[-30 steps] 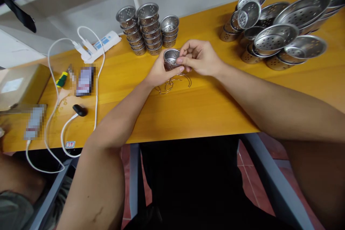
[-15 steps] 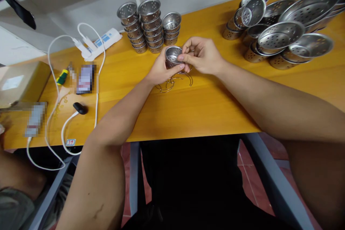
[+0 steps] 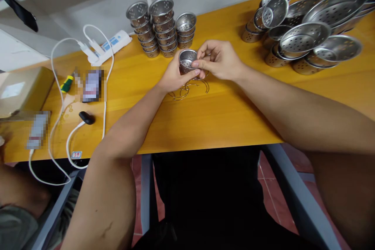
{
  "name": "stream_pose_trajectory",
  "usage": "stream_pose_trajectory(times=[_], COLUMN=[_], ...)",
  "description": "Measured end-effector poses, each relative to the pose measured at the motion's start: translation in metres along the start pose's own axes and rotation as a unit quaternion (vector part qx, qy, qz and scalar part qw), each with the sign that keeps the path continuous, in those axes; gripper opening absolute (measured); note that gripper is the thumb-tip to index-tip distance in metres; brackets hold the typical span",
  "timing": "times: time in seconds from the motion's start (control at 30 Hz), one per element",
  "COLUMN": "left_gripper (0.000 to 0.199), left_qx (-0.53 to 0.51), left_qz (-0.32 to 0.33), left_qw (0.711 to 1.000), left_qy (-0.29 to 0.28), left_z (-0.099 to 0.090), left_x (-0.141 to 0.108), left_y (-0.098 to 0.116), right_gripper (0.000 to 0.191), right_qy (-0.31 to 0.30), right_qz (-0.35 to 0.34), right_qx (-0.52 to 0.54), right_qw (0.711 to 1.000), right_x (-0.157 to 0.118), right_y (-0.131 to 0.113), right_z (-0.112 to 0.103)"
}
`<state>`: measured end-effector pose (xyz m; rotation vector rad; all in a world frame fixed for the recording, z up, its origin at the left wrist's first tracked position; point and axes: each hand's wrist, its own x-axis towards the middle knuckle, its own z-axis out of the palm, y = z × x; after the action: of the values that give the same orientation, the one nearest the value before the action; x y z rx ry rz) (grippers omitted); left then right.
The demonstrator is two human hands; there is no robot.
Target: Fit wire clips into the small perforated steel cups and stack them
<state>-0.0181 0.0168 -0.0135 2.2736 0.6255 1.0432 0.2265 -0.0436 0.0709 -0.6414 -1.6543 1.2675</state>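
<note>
A small perforated metal cup (image 3: 186,59) is held above the yellow wooden table (image 3: 187,125). My left hand (image 3: 174,75) wraps round its left side and front, with the thumb along the near side. My right hand (image 3: 215,60) is closed at the cup's right rim, thumb and fingers pinched there; whether it grips the rim or a thin wire is too small to tell. Several thin curved wire pieces (image 3: 183,93) lie on the table just below the hands. Stacks of like cups (image 3: 166,33) stand behind the hands.
Larger perforated bowls and cups (image 3: 306,39) are piled at the back right. On the left are a power strip (image 3: 117,47) with white cables, a green-yellow screwdriver (image 3: 67,84), two blurred devices, a black object (image 3: 86,117) and a cardboard box (image 3: 26,90). Another person's leg (image 3: 22,187) shows at the lower left.
</note>
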Motion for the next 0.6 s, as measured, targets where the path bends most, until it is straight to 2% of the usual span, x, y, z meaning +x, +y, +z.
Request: stream_pose_trajectory(times=[0.1,0.27,0.4,0.6], left_gripper=[0.104,0.112,0.112,0.114], left_qx=[0.017,0.021,0.029,0.007], left_qz=[-0.001,-0.005,-0.008,-0.037], left_qw=[1.000,0.997,0.996,0.995], left_qy=[0.004,0.068,0.084,0.088], left_z=[0.001,0.000,-0.002,-0.002], left_x=[0.000,0.003,0.005,0.007], left_y=[-0.003,-0.020,-0.029,-0.019], right_gripper=[0.082,0.075,0.074,0.081], right_qy=[0.016,0.078,0.053,0.041], right_qz=[-0.025,-0.097,-0.130,-0.135], right_qx=[-0.032,-0.181,-0.281,-0.329], right_qw=[0.999,0.976,0.949,0.934], right_x=[-0.001,-0.005,-0.008,-0.013], right_y=[0.003,0.009,0.009,0.004], right_z=[0.001,-0.007,-0.013,-0.007])
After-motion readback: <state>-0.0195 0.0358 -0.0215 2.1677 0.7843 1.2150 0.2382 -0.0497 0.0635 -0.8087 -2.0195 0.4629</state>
